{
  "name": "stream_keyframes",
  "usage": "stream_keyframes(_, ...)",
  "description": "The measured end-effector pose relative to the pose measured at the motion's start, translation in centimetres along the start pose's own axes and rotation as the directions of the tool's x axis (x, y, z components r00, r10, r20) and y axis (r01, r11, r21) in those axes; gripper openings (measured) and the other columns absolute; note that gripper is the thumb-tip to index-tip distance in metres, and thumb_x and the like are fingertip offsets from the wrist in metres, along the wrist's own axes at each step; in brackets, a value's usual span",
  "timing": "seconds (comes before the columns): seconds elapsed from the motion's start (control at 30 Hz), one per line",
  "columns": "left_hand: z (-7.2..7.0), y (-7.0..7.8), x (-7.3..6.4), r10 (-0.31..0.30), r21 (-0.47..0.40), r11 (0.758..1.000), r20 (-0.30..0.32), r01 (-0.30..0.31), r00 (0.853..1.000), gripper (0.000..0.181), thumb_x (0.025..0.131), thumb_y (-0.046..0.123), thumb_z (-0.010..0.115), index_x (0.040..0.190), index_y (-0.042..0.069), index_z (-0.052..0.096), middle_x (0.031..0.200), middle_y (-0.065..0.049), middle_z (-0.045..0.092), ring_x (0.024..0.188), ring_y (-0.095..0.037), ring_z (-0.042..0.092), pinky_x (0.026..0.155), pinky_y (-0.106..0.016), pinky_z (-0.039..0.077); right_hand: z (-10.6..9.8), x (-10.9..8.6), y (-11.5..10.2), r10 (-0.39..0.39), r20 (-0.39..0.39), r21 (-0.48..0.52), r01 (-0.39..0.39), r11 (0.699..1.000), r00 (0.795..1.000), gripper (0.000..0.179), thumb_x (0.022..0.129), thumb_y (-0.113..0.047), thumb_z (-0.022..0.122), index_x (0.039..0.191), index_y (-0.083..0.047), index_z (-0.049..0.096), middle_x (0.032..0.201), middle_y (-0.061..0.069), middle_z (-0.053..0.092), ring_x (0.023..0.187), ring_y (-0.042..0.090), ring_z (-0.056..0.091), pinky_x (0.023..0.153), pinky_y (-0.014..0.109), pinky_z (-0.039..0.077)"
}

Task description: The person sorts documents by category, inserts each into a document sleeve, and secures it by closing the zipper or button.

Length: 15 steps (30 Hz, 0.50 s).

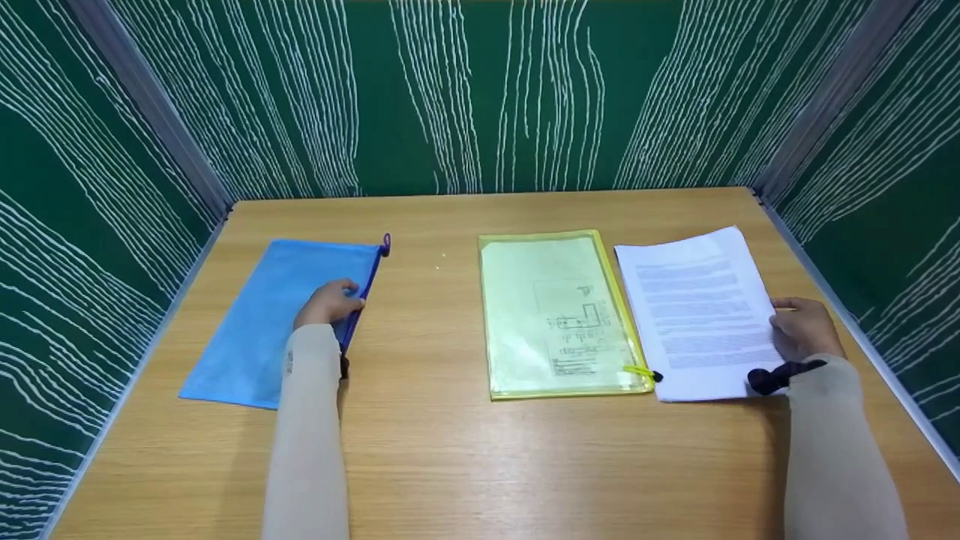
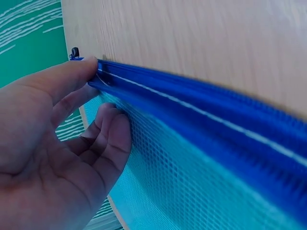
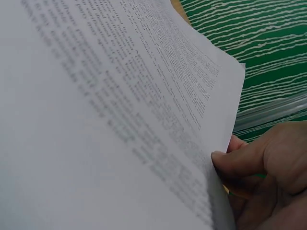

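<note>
On the left of the table lies a blue mesh zipper pouch (image 1: 247,330), its dark blue zipper edge (image 2: 201,115) facing right. My left hand (image 1: 328,304) pinches that edge between thumb and fingers, as the left wrist view shows closely. Toward the right are printed paper sheets (image 1: 697,315), slightly bowed. Their right edge is pinched by my right hand (image 1: 810,328), thumb on top and fingers beneath (image 3: 249,184). Between the two hands, a yellow transparent zipper pouch (image 1: 540,315) lies flat with a printed sheet showing inside, its right edge close beside the papers.
The wooden table (image 1: 450,465) is bordered by green panels (image 1: 487,97) with white wavy lines. A yellow zipper pull (image 1: 639,370) sticks out near the yellow pouch's lower right corner. Tiny white specks lie on the table between the pouches.
</note>
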<state>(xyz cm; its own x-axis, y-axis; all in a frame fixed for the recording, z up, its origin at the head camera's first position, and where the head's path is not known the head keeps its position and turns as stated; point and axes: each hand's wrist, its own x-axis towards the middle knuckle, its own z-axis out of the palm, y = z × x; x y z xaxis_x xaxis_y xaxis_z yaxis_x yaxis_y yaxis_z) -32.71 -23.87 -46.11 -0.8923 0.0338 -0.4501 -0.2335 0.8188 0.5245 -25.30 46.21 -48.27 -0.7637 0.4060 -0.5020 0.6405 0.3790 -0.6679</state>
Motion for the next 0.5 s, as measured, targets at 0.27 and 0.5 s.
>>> stream_keyframes(0.27,0.3,0.2,-0.1,0.02,-0.001,1.0,-0.004,-0.02,1.0,0.056,0.1,0.028,0.049,0.149,0.007,0.033,0.154,-0.021,0.031,0.134,-0.039,0.04,0.107,-0.053,0.039,-0.7,-0.1,0.0,0.061,-0.007,0.151,-0.059,0.987,0.998,0.064,0.095,-0.005,0.049,0.153,-0.014,0.025,0.135,0.006,0.038,0.115,0.02,0.042,0.081,0.021,0.048)
stream_keyframes(0.5,0.9,1.1,0.2,0.025,-0.011,1.0,-0.007,-0.025,1.0,0.055,0.1,0.027,0.049,0.149,0.007,0.034,0.154,-0.02,0.029,0.136,-0.038,0.038,0.108,-0.051,0.037,-1.6,-0.7,-0.8,0.078,-0.012,0.202,-0.074,0.977,0.997,0.044,0.093,-0.005,0.053,0.131,-0.027,0.049,0.113,-0.004,0.042,0.101,0.012,0.044,0.076,0.016,0.047)
